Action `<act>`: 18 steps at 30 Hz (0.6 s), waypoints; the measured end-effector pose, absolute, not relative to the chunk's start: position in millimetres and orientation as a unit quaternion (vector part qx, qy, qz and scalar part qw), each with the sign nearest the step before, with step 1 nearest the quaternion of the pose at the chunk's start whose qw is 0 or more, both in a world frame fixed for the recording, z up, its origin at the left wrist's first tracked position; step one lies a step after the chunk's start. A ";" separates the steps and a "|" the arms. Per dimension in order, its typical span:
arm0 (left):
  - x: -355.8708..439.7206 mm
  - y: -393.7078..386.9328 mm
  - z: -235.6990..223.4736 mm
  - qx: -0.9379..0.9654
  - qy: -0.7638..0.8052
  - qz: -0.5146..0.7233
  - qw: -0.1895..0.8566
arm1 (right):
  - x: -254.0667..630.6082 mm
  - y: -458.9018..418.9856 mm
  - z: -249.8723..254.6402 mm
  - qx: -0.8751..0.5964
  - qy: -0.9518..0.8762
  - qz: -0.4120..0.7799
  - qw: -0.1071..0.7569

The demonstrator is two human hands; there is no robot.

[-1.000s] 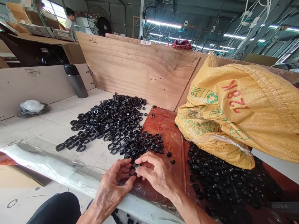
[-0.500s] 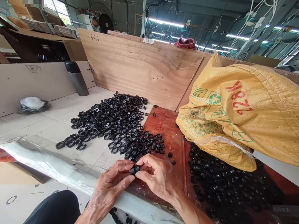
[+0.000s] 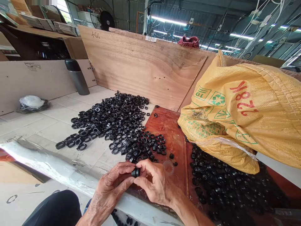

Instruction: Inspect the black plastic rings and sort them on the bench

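Between my two hands is a small black plastic fitting (image 3: 135,172), round and partly covered by my fingers. My left hand (image 3: 115,185) pinches it from the left with thumb and fingertips. From the right, my right hand (image 3: 154,182) has its thumb and forefinger closed on the same piece. Just beyond my fingers spreads a heap of black plastic rings (image 3: 113,117), reaching back over the pale tabletop. On the right lies a second heap of small black parts (image 3: 218,182), on the reddish-brown board (image 3: 172,133).
A yellow woven sack (image 3: 235,116) bulges over the right side. A plywood panel (image 3: 141,67) closes off the back. At the back left stands a dark bottle (image 3: 77,77), with a plastic-wrapped bundle (image 3: 33,103) further left. A plastic-covered edge (image 3: 58,169) runs along the front.
My right fingers have shifted slightly left and closed further over the fitting, which shows a smoother, wider side. The view has tilted a little; the heaps look the same.
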State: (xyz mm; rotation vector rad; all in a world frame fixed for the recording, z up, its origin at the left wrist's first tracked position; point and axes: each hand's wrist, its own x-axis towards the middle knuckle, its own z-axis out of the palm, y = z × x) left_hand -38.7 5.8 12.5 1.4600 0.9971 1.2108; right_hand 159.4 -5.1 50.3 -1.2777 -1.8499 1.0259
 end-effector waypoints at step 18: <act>-26.7 1.0 15.5 0.493 0.442 0.513 0.546 | 157.4 -4.7 50.5 -0.498 -0.685 0.396 0.356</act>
